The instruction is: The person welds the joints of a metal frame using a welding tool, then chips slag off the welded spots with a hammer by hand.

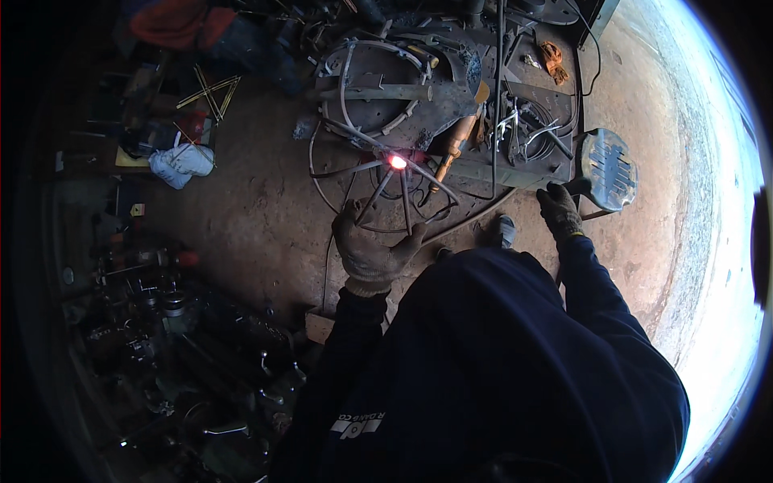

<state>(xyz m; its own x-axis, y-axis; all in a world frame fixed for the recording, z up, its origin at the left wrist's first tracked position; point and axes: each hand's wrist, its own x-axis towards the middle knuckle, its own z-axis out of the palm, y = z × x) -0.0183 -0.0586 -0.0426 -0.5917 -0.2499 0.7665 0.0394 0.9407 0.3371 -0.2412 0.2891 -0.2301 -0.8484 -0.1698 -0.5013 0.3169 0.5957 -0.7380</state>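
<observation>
A spoked round metal frame (406,197), with bars running out from a hub, stands by the bench's near edge. Its hub has a bright glowing spot (397,162). My gloved left hand (372,251) is at the frame's near rim, thumb and fingers spread along it and seemingly gripping it. To the right, my gloved right hand (560,212) is closed around the dark handle of a worn blue-grey paddle-shaped shield (609,169). The shield's broad face points up beside the bench's right end. Part of my right fingers is hidden.
The bench (475,171) carries a larger metal ring (346,101), an orange-brown long tool (457,145), coiled cable (539,137) and an orange rag (554,63). Dark machinery (177,322) stands at the lower left. A white cloth bundle (183,165) lies at left. Someone in red (181,24) is at the upper left.
</observation>
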